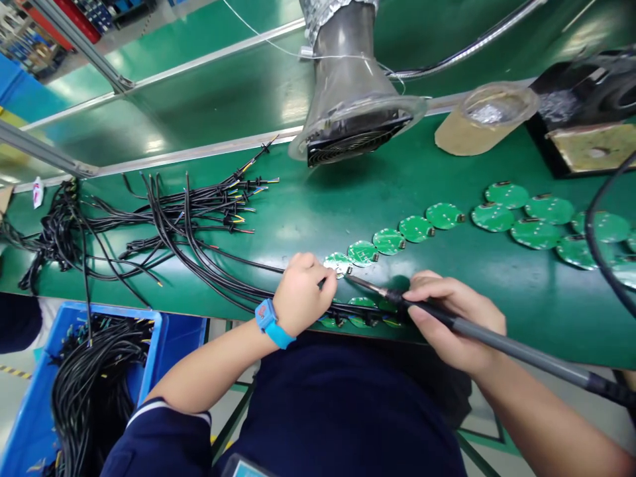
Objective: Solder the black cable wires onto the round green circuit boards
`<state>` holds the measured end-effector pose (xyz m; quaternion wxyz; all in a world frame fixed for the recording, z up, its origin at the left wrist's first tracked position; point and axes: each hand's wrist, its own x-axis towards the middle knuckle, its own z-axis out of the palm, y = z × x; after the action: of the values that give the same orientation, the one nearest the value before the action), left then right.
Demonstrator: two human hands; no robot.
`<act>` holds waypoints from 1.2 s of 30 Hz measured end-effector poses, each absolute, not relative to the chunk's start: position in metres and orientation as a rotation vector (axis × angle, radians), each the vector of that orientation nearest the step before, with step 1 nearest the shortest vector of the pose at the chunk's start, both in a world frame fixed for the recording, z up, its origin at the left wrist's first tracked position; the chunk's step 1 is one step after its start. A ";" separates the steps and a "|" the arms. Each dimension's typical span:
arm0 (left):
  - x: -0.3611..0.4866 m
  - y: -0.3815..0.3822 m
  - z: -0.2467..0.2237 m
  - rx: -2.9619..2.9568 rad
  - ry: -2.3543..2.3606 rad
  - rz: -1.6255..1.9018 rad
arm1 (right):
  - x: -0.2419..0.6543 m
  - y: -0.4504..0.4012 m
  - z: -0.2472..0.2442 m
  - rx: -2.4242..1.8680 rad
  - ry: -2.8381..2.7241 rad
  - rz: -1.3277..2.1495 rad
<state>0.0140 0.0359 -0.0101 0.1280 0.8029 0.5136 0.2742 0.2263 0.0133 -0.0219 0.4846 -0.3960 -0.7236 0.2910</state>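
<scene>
My right hand (457, 318) is wrapped round a soldering iron (517, 348), thumb and forefinger near its front end. The metal tip points left and meets the edge of a round green circuit board (338, 264), the nearest in a diagonal row. Beside that board my left hand (304, 291) is closed in a pinch on a black cable (248, 260), which runs in from the left; the cable's end is mostly hidden by the fingers. Below the hands, more black cables (365, 310) lie across green boards (360, 322) along the table's front edge.
A fume extractor hood (355, 99) hangs over the table's back. Several green boards (539, 234) lie at right, by a loose black cord (599, 245) and a tan cup (477, 126). Cable bundles (199, 205) cover the left; a blue bin (156, 351) of cables stands below.
</scene>
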 end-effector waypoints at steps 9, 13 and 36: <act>0.014 0.036 -0.013 2.385 1.498 0.792 | 0.224 0.013 -0.022 -0.987 -1.839 0.639; 0.014 0.035 -0.014 2.376 1.509 0.815 | 0.223 0.014 -0.024 -0.961 -1.846 0.652; 0.017 0.033 -0.017 2.514 1.595 0.683 | 0.218 0.020 -0.015 -0.865 -1.961 0.491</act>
<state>0.0168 0.0332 -0.0170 0.0434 0.8223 0.5217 0.2232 0.2178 0.0204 -0.0153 0.4542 -0.3506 -0.7944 0.1992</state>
